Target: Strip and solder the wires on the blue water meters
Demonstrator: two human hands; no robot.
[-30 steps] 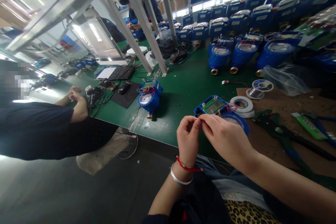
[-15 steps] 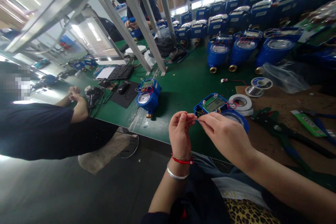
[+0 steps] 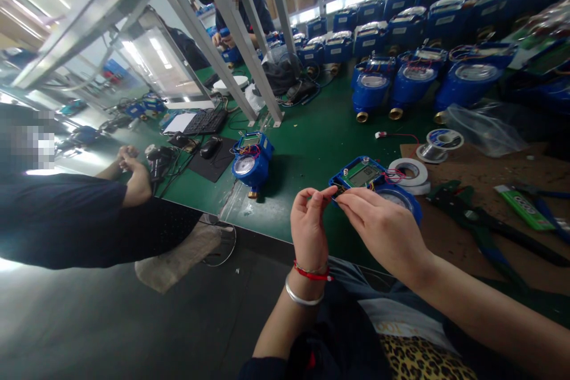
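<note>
A blue water meter [image 3: 414,205] lies on the bench in front of me, its top housing uncovered. Inside sits a green circuit board with a small display [image 3: 363,175]; red and yellow wires show around it. At the housing's near left corner, my left hand [image 3: 309,222] has its fingers curled and bent together in a pinch. My right hand [image 3: 385,225] pinches at the same corner, its fingertips almost meeting the left ones and covering part of the meter. Whatever small piece lies between the fingertips is too hidden to name.
Right of the meter are a white tape roll [image 3: 407,175], a solder spool [image 3: 440,145], green-handled pliers [image 3: 472,214] and a green-white packet [image 3: 523,208]. Another water meter [image 3: 253,163] stands left. Several more line the back. A co-worker's arm [image 3: 136,181] rests at far left.
My left hand has shifted slightly right and its fingertips are closer to the right hand's at the housing corner. The right hand has barely moved, and the meter stays in place.
</note>
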